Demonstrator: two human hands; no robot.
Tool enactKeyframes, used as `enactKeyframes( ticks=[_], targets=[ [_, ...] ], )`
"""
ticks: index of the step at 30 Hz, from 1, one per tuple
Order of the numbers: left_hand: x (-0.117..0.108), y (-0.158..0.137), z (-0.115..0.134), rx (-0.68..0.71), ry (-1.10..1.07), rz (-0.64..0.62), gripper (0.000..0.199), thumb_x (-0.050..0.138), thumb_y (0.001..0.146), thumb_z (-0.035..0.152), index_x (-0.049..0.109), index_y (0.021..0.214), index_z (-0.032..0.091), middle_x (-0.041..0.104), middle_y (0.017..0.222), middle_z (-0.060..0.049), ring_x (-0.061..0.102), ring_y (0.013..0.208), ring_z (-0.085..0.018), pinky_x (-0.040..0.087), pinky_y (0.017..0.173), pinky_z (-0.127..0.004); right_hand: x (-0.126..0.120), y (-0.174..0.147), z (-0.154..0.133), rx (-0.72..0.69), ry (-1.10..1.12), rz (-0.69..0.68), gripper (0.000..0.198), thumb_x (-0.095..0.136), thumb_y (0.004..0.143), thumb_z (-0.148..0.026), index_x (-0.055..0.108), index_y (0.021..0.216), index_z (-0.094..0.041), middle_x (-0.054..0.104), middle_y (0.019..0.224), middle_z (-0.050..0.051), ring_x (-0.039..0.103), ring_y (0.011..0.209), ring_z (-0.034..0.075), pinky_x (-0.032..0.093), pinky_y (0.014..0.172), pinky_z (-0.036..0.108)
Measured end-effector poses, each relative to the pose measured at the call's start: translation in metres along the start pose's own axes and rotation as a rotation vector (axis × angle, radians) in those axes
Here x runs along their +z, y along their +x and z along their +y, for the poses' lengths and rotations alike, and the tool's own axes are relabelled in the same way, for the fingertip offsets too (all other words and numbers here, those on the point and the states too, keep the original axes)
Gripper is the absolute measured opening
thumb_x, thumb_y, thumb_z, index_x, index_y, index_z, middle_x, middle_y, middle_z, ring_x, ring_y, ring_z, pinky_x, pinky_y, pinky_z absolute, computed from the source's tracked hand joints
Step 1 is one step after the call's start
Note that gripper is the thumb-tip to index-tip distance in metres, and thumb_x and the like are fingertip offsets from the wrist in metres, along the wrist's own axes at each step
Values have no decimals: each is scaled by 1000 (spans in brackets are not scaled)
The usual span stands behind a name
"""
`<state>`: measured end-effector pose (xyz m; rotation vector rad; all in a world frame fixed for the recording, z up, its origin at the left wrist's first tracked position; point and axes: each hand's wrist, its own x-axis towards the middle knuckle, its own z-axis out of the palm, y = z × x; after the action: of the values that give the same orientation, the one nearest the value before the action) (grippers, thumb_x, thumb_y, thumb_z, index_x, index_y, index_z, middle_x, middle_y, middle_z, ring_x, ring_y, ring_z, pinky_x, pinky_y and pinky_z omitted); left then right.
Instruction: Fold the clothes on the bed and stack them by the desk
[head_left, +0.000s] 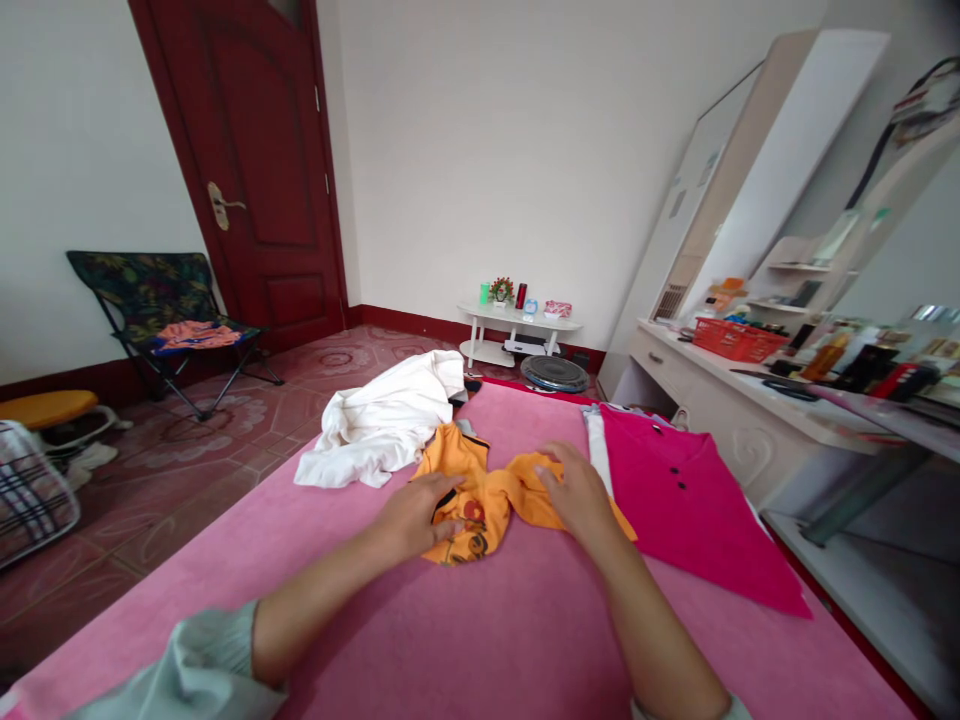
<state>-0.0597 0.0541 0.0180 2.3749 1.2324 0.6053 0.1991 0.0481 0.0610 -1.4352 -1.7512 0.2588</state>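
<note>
A crumpled orange garment (491,495) with a dark and red print lies on the pink bed cover, twisted at its middle. My left hand (420,515) rests on its left part, thumb and fingers apart near a dark edge. On the right part lies my right hand (577,490), its thumb apart from the fingers and the cloth beneath. Behind the left hand is a loose white garment (386,415). To the right, a bright pink top (682,480) with dark buttons lies flat over other clothes, close to the orange cloth's right end.
The pink bed cover (300,590) spreads beneath everything. A dresser (750,400) with a red basket (735,338) and bottles stands right. Beyond the bed are a low white table (517,315) and a round dark object (555,373). A folding chair (150,290) stands left, near a door (247,170).
</note>
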Motion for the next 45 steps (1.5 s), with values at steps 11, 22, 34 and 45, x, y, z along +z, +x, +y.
enactKeyframes(
  ticks=[11,22,34,45],
  targets=[
    [-50,-52,30,69,-137,-352,51,39,92,50,61,60,16,53,53,1,42,47,-9,29,49,-21,-16,-4,37,135,162,-308,13,57,65,-23,55,52,-19,51,46,-5,45,44,11,32,45,23],
    [-50,-55,26,-300,219,-196,38,55,78,40,61,113,25,69,84,-6,65,75,-24,41,59,-27,-49,3,-13,-44,454,707,10,58,72,-25,59,79,-17,68,89,6,65,84,19,50,79,36],
    [-73,-33,5,-102,-158,314,29,50,85,38,72,86,21,70,83,-4,62,81,-23,45,75,-30,-53,9,17,194,503,548,10,59,63,-24,61,71,-17,66,75,3,59,64,16,45,56,25],
    [-102,-23,94,-129,-969,209,35,65,74,49,66,89,17,68,78,-5,63,71,-22,51,66,-33,-8,-19,-66,-43,483,-369,47,71,66,-32,61,111,-23,67,93,1,50,54,9,41,51,22]
  ],
)
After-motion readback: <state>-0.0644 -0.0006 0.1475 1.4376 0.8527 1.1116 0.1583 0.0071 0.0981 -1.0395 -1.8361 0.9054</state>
